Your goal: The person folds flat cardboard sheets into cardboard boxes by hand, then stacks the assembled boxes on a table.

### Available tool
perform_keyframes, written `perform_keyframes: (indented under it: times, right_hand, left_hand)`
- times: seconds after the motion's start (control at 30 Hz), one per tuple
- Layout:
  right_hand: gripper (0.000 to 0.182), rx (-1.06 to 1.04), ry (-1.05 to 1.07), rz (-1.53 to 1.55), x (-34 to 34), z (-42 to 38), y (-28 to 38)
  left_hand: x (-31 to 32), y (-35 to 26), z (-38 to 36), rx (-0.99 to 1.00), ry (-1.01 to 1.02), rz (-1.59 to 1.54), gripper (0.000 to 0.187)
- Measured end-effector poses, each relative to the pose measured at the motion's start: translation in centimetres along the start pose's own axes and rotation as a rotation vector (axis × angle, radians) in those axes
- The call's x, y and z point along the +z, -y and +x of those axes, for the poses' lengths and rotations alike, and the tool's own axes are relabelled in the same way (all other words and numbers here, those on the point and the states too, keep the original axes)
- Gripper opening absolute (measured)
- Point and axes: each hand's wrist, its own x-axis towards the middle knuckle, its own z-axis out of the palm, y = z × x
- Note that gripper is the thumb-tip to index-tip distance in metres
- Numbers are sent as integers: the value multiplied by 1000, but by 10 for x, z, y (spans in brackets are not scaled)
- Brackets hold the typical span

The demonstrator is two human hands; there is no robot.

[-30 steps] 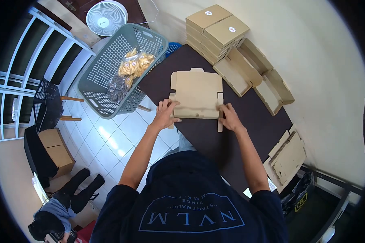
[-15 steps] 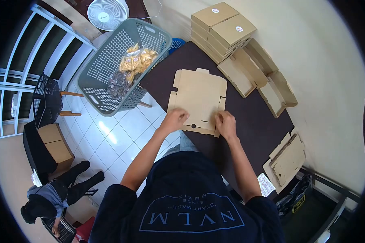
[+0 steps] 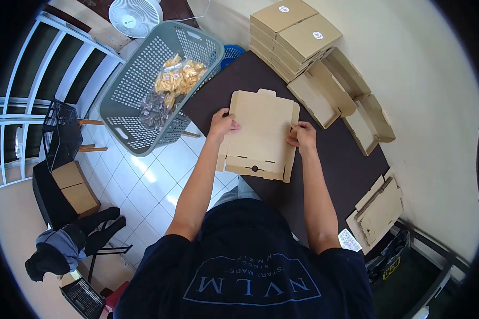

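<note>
Here, left hand [image 3: 222,125] and right hand [image 3: 302,136], fingers pinching side flaps of flat cardboard box blank [image 3: 261,133], dark table [image 3: 335,159]

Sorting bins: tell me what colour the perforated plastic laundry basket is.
Grey-green perforated plastic laundry basket, clearest in the head view.

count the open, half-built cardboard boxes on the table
2. One open box lies just below the stack of closed boxes; the second lies to its right near the wall. The flat blank under the hands and the flat pile aren't counted.

tan cardboard sheet [image 3: 261,133], dark, perhaps brown table [image 3: 330,165]
</note>
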Motion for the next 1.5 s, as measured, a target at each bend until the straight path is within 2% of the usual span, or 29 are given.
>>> perform_keyframes:
  times: [0.03,0.17,0.23,0.27,0.3,0.33,0.37,0.4,0.47,0.53,0.6,0.63,0.67,0.73,0.8,0.87,0.93,1.0,1.07,1.17,1.33,1.4,1.5]
  right_hand:
    - [20,2,22,67,0,2,-1]
    - [10,-60,-10,147,1,-9,-4]
    - [22,24,20,403,-3,-20,0]
    - [22,22,20,403,-5,-23,2]
    - [29,29,96,460,-10,-26,1]
    - [35,36,172,517,-19,-28,-4]
    - [44,-55,443,443,-32,-31,-8]
    - [44,-58,449,440,-34,-33,-8]
    - [48,-126,429,198,-36,-39,-15]
    - [43,-101,379,114,-33,-41,-20]
    - [30,-356,349,-470,-30,-43,-27]
    - [28,-570,332,-650,-27,-49,-26]
    - [28,-572,335,-653,-21,-57,-29]
    - [26,-833,97,-1081,-9,-74,-36]
    - [25,-832,88,-1154,-2,-80,-32]
    - [31,-861,28,-1316,7,-82,-29]
    - [37,-1030,99,-1222,33,-71,-35]
    - [47,-1036,270,-1063,74,-85,-29]
    - [62,-1029,395,-1053,107,-95,-37]
    - [72,-1061,316,-1058,118,-88,-61]
    - [75,-1101,338,-1176,73,-78,-62]
    - [75,-1128,300,-1234,59,-77,-62]
    - [73,-1087,276,-1272,35,-74,-61]
  left_hand:
    - [-3,1,1,6,0,-33,41]
    - [-6,-1,-12,62,69,-121,35]
    - [-11,6,-21,110,108,-150,35]
    - [-15,8,-24,165,148,-182,34]
    - [-23,16,-26,164,148,-183,34]
    - [-34,28,-26,211,246,-261,33]
    - [-43,36,-23,264,344,-339,34]
    - [-47,34,-28,270,341,-342,34]
    - [-56,34,-42,339,511,-292,36]
    - [-58,34,-39,309,568,-289,38]
    - [-53,34,-38,345,381,255,34]
    - [-45,33,-48,533,231,640,29]
    - [-38,33,-60,533,227,637,29]
    - [-22,32,-85,749,77,1112,33]
    - [-12,54,-89,699,62,1108,36]
    - [-7,71,-88,905,-128,1104,37]
    - [-5,75,-90,898,-131,1119,38]
    - [-2,76,-90,956,-191,1100,37]
    - [-10,83,-83,921,-124,1166,44]
    - [-9,84,-85,895,-221,1290,52]
    - [-8,82,-88,896,-213,1312,47]
    - [-6,83,-88,930,-269,1284,46]
    - [-7,85,-86,937,-270,1270,45]
